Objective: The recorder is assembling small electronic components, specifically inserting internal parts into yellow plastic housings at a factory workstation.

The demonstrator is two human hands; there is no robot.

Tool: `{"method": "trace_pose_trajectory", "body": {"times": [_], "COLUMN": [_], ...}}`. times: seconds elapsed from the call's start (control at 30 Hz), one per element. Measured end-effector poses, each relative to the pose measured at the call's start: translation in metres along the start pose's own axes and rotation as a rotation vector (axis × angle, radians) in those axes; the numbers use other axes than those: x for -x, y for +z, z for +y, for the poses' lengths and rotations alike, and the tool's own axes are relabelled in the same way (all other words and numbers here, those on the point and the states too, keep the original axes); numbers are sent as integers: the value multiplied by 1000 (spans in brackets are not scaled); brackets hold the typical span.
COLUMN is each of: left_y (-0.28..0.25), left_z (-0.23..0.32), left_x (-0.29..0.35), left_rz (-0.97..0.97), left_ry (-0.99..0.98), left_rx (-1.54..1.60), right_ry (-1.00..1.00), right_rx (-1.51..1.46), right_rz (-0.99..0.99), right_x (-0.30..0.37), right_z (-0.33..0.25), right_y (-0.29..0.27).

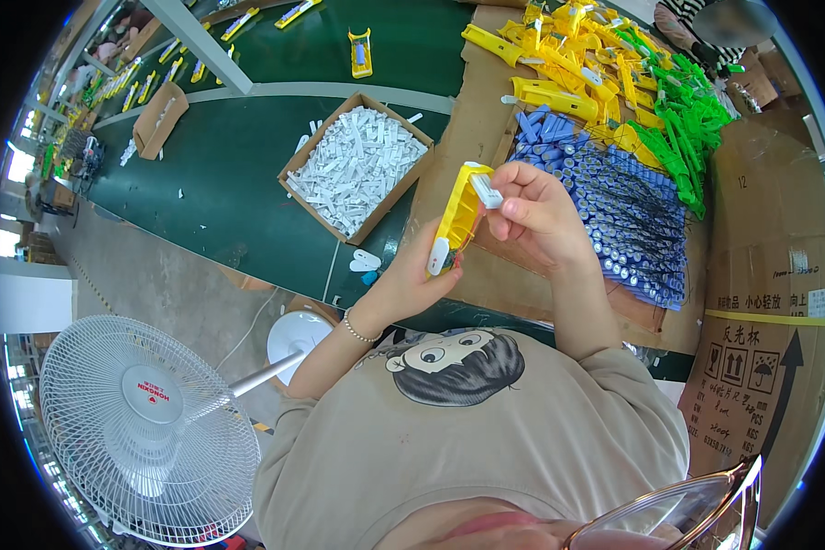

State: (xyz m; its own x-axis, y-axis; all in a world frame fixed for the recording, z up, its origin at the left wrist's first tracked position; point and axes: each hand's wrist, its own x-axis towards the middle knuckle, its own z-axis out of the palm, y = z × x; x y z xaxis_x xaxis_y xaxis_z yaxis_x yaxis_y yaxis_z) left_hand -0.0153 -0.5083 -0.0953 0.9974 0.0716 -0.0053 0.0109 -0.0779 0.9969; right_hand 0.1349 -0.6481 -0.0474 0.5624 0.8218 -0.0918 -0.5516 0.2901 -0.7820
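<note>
My left hand is closed around the lower end of a yellow plastic shell, long and hollow, with its open side turned to the right. A white oval piece sits at the shell's lower end, and a bit of red wire shows beside my fingers. Between thumb and fingertips, my right hand pinches a small white plastic piece at the shell's upper end. Whether that piece touches the shell's inside, I cannot tell. Just left of the shell stands a cardboard box filled with small white plastic pieces.
Blue cylindrical battery cells with black wires lie in rows at right, below piled yellow shells and green shells. Filled shells line the green table's far side. A white fan stands at left, a tall carton at right.
</note>
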Motion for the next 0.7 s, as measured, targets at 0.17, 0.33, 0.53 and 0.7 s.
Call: {"method": "trace_pose_trajectory", "body": {"times": [0.17, 0.33, 0.53, 0.7], "left_y": [4, 10, 12, -25], "left_z": [-3, -8, -4, 7], "left_x": [3, 2, -4, -10], "left_rz": [-17, -145, 120, 409], "left_ry": [-96, -65, 145, 445], "left_rx": [225, 238, -613, -317], "right_ry": [-332, -259, -104, 44], "right_rx": [1082, 820, 549, 438], "right_rz": [409, 357, 255, 16], "right_x": [1, -11, -6, -2], "right_z": [5, 20, 23, 17], "right_y": [0, -14, -4, -10]}}
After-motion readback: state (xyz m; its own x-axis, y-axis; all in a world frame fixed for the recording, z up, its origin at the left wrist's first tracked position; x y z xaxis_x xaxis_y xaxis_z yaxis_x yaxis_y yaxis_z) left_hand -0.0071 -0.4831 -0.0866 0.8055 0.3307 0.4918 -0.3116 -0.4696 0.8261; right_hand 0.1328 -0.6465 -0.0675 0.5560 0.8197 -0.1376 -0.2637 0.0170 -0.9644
